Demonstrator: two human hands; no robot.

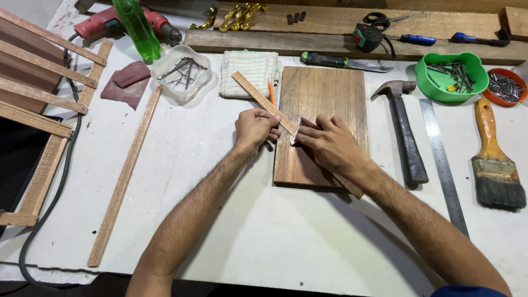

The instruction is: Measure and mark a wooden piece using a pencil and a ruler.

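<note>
A thin wooden strip [258,96] lies slantwise across the left edge of a brown wooden board [330,96] on the white table. My left hand [254,127] grips the strip at the board's left edge. My right hand [330,146] rests on the board just right of it, pressing a small piece of dark red sandpaper [309,123] against the strip. The strip's lower end [352,190] pokes out under my right wrist. An orange pencil [271,92] lies beside the strip.
A hammer [407,137], steel ruler [443,165] and paintbrush [492,159] lie to the right. Nails fill a green bowl [451,74], an orange lid [506,88] and a clear dish [182,74]. A long strip [124,179], wooden frame [38,99], folded cloth [250,71], sandpaper sheet [127,82], drill [104,22] and green bottle [137,27] sit left and back.
</note>
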